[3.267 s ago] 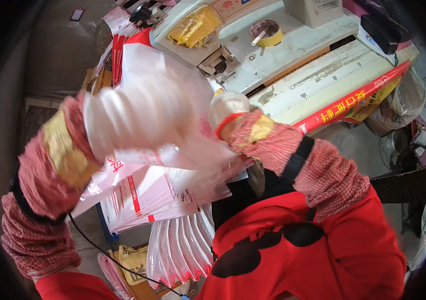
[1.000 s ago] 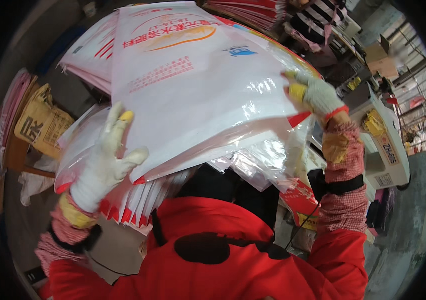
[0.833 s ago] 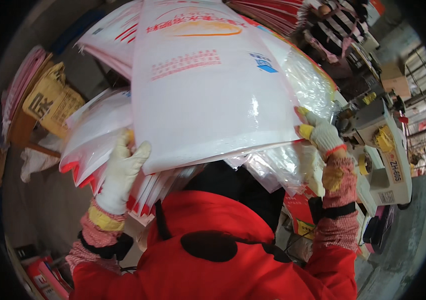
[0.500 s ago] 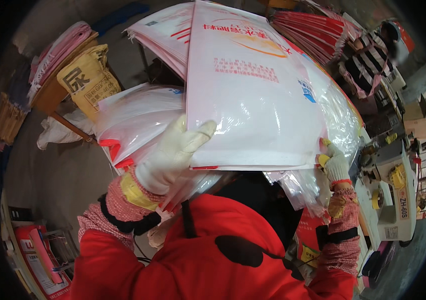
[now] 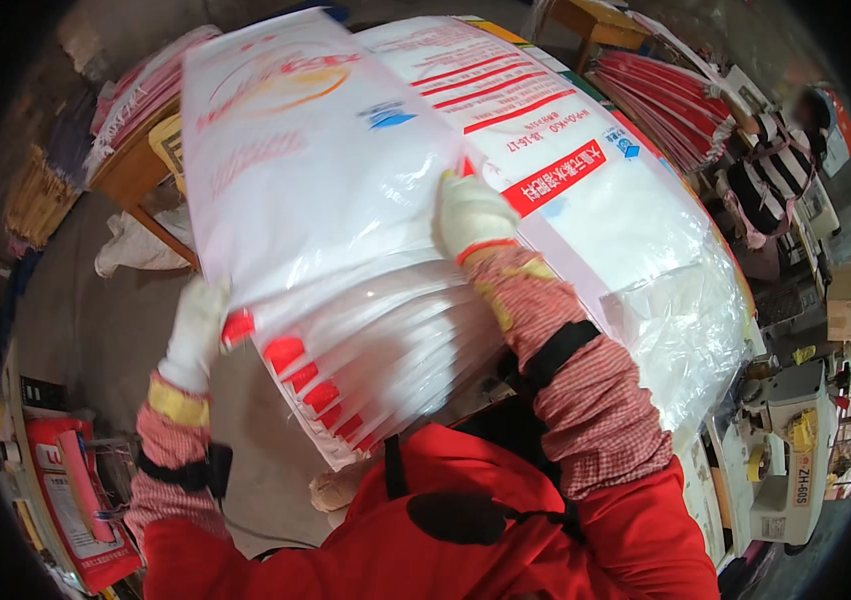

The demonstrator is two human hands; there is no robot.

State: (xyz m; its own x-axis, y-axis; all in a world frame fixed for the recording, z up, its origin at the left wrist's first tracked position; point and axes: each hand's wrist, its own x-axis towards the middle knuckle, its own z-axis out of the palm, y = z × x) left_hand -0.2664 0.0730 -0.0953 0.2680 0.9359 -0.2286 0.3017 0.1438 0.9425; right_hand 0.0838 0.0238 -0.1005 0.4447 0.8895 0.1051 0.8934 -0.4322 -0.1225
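White printed bag (image 5: 306,190) is stretching away ahead of my fingers: my left hand (image 5: 196,330) is pinching beside one red near corner, my right hand (image 5: 476,215) is gripping near the other, probably to keep that edge taut and level. Between and below my fingers, clear red-cornered bags (image 5: 406,340) are fanning out. Compared with a moment ago, the bag is sitting further left, leaving the printed stack (image 5: 586,170) showing beyond my right fingers.
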